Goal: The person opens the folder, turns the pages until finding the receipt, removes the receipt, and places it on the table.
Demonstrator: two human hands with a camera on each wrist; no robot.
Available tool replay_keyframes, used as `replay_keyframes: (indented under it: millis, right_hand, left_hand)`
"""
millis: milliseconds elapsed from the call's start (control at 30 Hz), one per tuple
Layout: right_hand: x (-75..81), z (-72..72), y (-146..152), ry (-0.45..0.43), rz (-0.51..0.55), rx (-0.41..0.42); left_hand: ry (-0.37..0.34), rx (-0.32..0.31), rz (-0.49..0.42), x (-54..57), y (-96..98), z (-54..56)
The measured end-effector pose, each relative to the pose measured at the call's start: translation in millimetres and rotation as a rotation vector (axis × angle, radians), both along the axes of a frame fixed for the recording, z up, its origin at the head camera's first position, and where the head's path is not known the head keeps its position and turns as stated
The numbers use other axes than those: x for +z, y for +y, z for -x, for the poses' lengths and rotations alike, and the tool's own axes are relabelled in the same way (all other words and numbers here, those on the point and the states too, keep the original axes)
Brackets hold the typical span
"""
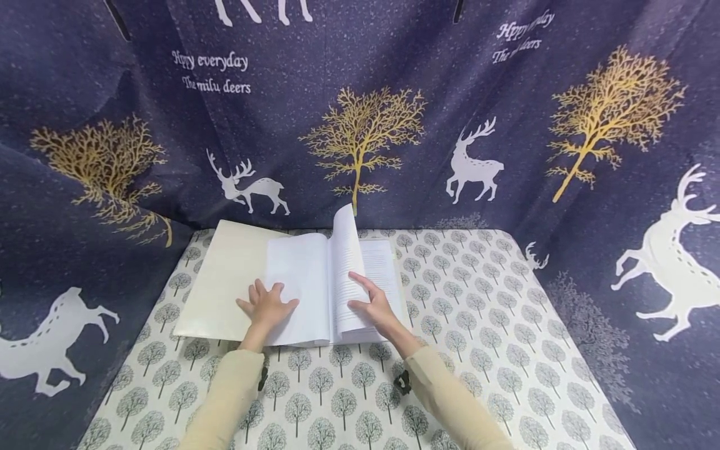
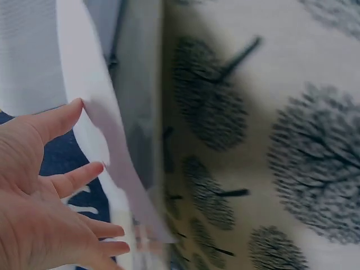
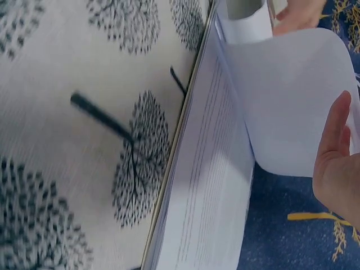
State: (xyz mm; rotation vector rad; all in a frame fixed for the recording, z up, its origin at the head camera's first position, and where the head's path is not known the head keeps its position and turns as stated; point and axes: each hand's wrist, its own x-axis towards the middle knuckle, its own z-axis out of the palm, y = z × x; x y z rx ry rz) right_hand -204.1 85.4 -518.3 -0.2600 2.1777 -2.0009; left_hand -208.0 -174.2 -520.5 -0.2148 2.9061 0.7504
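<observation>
Head view alone gets whole bk (image 1: 300, 275), R fingers (image 1: 367, 285) at curled pg (image 1: 344, 259).

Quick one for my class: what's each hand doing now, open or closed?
Left hand: open, touching the left page.
Right hand: at the lifted page; grip can't be told.
</observation>
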Motion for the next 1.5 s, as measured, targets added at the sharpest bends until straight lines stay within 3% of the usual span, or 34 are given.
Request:
replay_keyframes:
  millis: [267,533,933,1367,1500]
  right_hand:
    - [2.4,-4.8,-18.8,0.007,0.023,0.039]
    - [-0.4,-19.1,-37.6,-0.067,0.019,0.105]
    - [-7.1,-28.5,-51.4,-0.083,0.05,0.193]
    - [-14.5,-29.3,-55.6,-0.118,0.037,0.189]
    - [-14.2,-32.2,-54.4,-0.177,0.055,0.194]
  left_hand:
    - [0.09,0.01,-0.173,22.8,18.1,15.7]
    - [0.291,-0.113,-0.43,34.8,33.4,36.5]
    - [0.325,-0.072,-0.367,46.1,45.5,42.0]
    - [0.251,0.014,-0.36,43.5,38.9,45.3]
    - [0.27,0.02,-0.362,41.3,33.1,45.8]
